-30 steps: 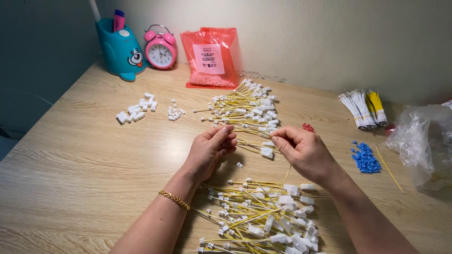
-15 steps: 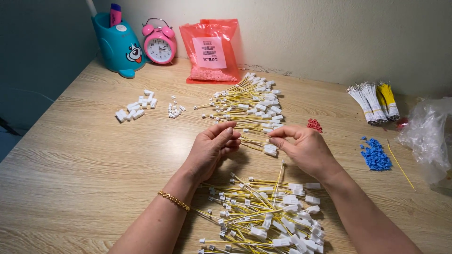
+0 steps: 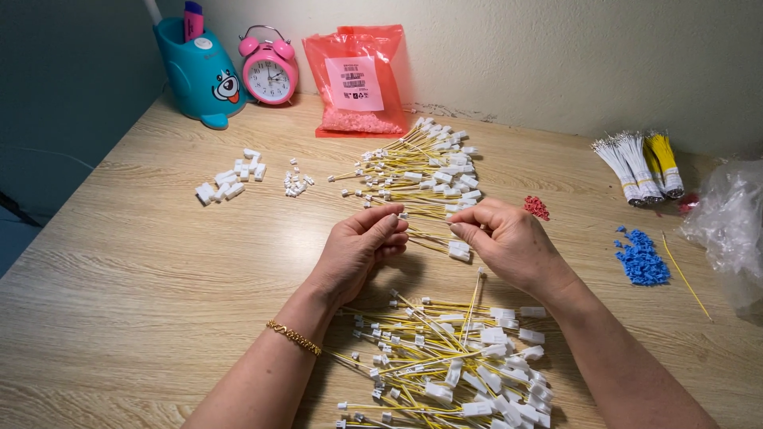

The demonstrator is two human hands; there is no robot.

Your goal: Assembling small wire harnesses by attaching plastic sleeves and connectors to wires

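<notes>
1. Wire (image 3: 429,225): a thin yellow lead held between the two hands above the table (image 3: 143,302), midway between the far and near piles; its ends are hidden in the fingertips
2. Left hand (image 3: 362,246): fingers curled, thumb and forefinger pinched on the wire's left end, where a small white piece shows at the tips; a gold bracelet (image 3: 294,337) sits on the wrist
3. Right hand (image 3: 509,238): fingers bunched and pinched on the wire's right end, palm turned down
4. Far pile (image 3: 421,171): yellow wires with white connectors, fanned out just beyond the hands
5. Near pile (image 3: 453,361): a denser heap of the same wires, just below the hands
6. Loose parts: large white housings (image 3: 230,181) and a smaller white cluster (image 3: 296,183) to the left; red bits (image 3: 537,207) and blue bits (image 3: 640,258) to the right
7. Right edge: bundles (image 3: 640,163) of white and yellow wire, a clear plastic bag (image 3: 727,222)
8. Back wall: a teal pen holder (image 3: 199,75), a pink alarm clock (image 3: 269,73), a red bag (image 3: 355,79) of small parts
</notes>
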